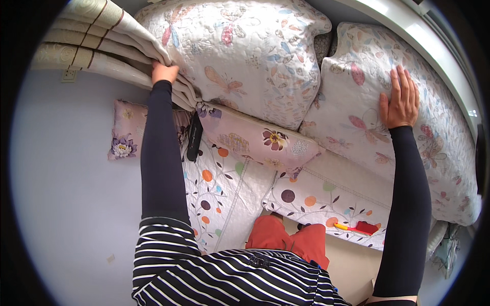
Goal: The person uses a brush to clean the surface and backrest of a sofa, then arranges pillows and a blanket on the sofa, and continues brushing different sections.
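My left hand (pixel 165 72) is closed on the edge of a gathered beige curtain (pixel 111 42) with dark stripes, at the upper left. My right hand (pixel 402 101) lies flat, palm down, on a quilted cushion cover (pixel 367 126) with a pink and blue butterfly print. A second cushion in a like cover (pixel 260 69) stands to its left, beside the curtain. Below it leans a pink pillow (pixel 264 139) with a purple flower print. A slim black case (pixel 195 137) bearing writing lies at that pillow's left end, close to my left forearm.
A red brush with a yellow handle (pixel 360 228) lies on a dotted, leaf-printed seat cover (pixel 306 195). Another pink flowered pillow (pixel 124 143) rests by the pale wall (pixel 72 160) at left. A wall socket (pixel 69 75) is under the curtain. A white ledge (pixel 417 42) curves behind the cushions.
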The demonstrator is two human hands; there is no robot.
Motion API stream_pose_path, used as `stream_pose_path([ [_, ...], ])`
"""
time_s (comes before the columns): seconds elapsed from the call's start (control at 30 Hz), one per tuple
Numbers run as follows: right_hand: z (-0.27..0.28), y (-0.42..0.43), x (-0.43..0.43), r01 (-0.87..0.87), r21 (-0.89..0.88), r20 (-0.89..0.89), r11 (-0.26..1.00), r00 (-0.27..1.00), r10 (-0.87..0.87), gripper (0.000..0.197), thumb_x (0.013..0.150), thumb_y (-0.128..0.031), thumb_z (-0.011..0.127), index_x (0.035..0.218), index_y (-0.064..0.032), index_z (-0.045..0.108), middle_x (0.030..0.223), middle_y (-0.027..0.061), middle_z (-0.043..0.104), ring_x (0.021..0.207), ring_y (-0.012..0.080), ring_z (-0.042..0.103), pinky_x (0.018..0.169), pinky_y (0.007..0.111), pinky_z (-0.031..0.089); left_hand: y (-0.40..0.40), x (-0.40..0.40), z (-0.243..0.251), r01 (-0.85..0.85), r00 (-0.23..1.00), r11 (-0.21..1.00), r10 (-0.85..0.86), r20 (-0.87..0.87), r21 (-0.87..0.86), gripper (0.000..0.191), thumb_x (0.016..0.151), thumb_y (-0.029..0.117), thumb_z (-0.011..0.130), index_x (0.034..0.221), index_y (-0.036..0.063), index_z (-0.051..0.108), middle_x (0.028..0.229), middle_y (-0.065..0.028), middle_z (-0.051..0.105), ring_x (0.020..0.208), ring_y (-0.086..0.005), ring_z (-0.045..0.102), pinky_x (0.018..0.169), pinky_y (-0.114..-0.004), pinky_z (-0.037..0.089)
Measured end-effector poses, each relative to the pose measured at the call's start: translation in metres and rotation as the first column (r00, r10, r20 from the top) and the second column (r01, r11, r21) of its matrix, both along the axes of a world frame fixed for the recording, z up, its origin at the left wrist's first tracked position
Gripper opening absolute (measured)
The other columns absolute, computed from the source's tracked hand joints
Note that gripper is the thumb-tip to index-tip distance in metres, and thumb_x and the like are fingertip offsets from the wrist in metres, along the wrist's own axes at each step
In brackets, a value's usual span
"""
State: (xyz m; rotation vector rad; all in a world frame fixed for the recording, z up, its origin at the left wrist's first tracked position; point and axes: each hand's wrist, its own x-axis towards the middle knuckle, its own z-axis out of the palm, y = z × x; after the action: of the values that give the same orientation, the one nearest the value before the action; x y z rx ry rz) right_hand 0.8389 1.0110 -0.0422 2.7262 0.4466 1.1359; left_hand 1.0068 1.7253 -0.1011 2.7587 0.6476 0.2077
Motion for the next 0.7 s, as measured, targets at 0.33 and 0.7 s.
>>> stream_pose_path([
  [0.33, -0.011, -0.01, 0.001, 0.03, 0.075, -0.01, 0.997, 1.0, -0.03, 0.063, 0.096, -0.037, 0.064, 0.155, -0.0166, 0.052, 0.16, 0.0092, 0.052, 0.148, 0.0307, 0.049, 0.124, 0.047, 0.037, -0.164, -0.366, -0.057, 0.3, 0.942, 0.945, -0.315, -0.116, -0.134, 0.02, 0.088, 0.026, 0.077, 0.078, 0.0087, 0.07, 0.086, -0.0139, 0.073, 0.094, -0.0365, 0.068, 0.087, -0.05, 0.051],
  [0.7, -0.055, 0.017, -0.055, 0.119, 0.377, -0.161, 0.919, 0.985, -0.061, 0.081, 0.09, -0.044, 0.069, 0.159, -0.008, 0.047, 0.168, 0.0181, 0.042, 0.156, 0.0381, 0.037, 0.129, 0.057, 0.024, -0.338, -0.663, -0.135, 0.362, 0.6, 0.7, -0.68, -0.421, -0.616, 0.054, 0.094, 0.013, 0.069, 0.145, 0.0069, 0.052, 0.109, -0.0202, 0.075, 0.105, -0.0433, 0.071, 0.093, -0.052, 0.055],
])
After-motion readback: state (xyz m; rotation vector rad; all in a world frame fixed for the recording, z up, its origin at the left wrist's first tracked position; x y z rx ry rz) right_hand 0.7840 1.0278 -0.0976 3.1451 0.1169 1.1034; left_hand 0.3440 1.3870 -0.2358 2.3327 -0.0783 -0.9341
